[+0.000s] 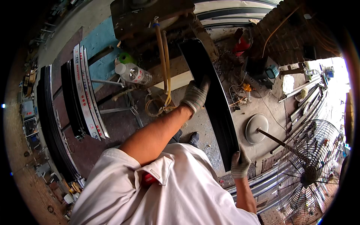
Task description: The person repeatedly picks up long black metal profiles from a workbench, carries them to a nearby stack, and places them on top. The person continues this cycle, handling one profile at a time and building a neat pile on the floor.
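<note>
Head view. Both gloved hands grip one long black profile (213, 101), which slants across the middle, its far end overlapping the dark machine (131, 22) in view; whether the two touch cannot be told. The left hand (195, 95) closes over the left edge above mid-length, fingertips across the dark face. The right hand (240, 165) is closed on the right edge near the lower end, thumb on the face.

Handling, as judged: with the grips set well apart on opposite edges, twist should be easy to check. Both hands would best move together, the left carrying and the right steering the tail, so that the piece neither sags nor rolls. Fingers are better kept on the broad face than slid along the edges, which look thin and may be sharp.

Room: on the left, looped hoses (162, 56) hang near the left wrist and could snag; the bottle (137, 74) stands beyond them, and stacked profiles (84, 93) farther out. On the right, a strip of floor (243, 108) separates the profile from the fan foot (257, 131); a wide swing there risks the pole and the fan (309, 174). The lower end lies near the shirt (150, 191), leaving little space for pulling back.
</note>
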Tool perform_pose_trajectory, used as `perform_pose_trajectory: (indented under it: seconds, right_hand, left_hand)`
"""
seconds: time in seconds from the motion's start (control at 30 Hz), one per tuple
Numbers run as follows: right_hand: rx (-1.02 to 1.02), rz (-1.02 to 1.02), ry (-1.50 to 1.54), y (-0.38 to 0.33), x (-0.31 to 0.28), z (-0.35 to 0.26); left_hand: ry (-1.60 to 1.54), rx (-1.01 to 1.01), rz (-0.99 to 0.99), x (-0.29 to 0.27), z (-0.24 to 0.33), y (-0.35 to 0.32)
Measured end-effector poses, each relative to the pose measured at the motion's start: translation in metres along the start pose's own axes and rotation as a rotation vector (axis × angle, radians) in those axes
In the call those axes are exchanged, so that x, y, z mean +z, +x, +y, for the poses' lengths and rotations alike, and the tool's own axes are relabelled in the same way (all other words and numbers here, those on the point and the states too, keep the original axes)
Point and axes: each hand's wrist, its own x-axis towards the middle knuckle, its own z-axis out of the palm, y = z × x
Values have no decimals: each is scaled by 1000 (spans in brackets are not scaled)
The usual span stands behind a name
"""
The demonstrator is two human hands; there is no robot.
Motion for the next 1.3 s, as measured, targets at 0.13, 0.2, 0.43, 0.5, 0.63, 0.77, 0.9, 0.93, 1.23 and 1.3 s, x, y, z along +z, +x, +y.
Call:
perform_pose_trajectory:
  seconds: [0.13,0.2,0.43,0.5,0.63,0.77,0.9,0.93,1.23,1.3]
  right_hand:
    - [47,10,-26,-4,1,4]
    - [61,7,-22,-3,1,3]
    - [42,42,-22,-3,-3,-3]
    - [49,61,-11,-3,-1,-2]
    - [-2,101,2,-5,7,9]
    - [12,96,27,-5,19,29]
    - [-19,40,7,3,30,52]
    - [11,-7,-31,5,32,58]
    - [23,-56,-237,10,76,127]
    - [0,-2,-234,5,75,115]
  left_hand:
    - [7,-12,9,8,-13,8]
    - [24,6,5,6,-12,10]
    - [28,13,-4,-1,-3,5]
    - [-5,-22,5,-4,14,-11]
    - [20,-23,-27,-4,5,-5]
    - [123,11,-7,2,-11,14]
    - [77,26,8,3,-17,13]
    - [42,-13,-3,2,-17,12]
    - [-98,-44,25,23,-34,12]
    - [-53,-55,68,25,-38,17]
